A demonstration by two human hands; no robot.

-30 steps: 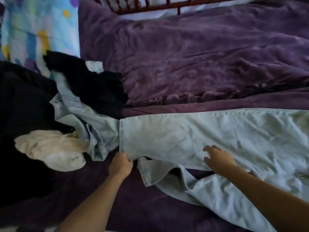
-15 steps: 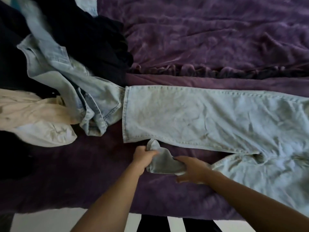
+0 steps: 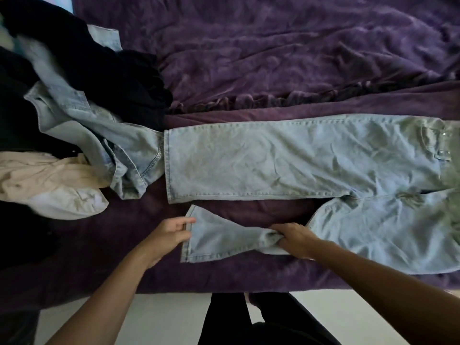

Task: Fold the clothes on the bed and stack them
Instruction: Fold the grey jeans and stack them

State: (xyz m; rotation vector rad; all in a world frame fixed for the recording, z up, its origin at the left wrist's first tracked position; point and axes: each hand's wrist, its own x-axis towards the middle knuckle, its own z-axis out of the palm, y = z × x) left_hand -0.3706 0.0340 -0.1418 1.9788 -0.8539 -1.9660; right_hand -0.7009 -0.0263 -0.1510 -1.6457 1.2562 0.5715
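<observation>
One pair of pale jeans (image 3: 286, 160) is the ref. point for all below. It lies across the purple bed (image 3: 273, 58), waist to the right of view, far leg flat & straight. The bed cover is rumpled beyond the jeans and smoother on their near side.

Left of the jeans' hems sits the unfolded pile. The black clothes (image 3: 112, 78) are furthest back, a second denim piece (image 3: 104, 130) touches the far leg's hem, & a cream garment (image 3: 44, 180) lies just left of that. Nothing folded or stacked shows yet.

The near leg (image 3: 224, 237) of the jeans is what changed. Half a sec ago it was a small wad btwn two hands held close together. Now the hands are well apart & the leg is drawn out leftward, its hem end opened flat but still bunched mid-leg. It looks like the leg is being straightened to lie parallel w/ the far leg, prob. prep for folding one over the other. The task is early, still on the first garment.

The left hand (image 3: 166, 232) pinches the near leg's hem btwn thumb & fingers. The right hand (image 3: 293, 239) grips the gathered cloth mid-leg, fingers curled into the bunch.

Vs one sec ago, the left hand was at the far leg's hem & the right hand lay spread on that leg, w/ the near leg crumpled below them. Both hands have since moved to the near leg. The view has also tipped down, so a strip of floor (image 3: 161, 317) now shows nearer than the jeans.
</observation>
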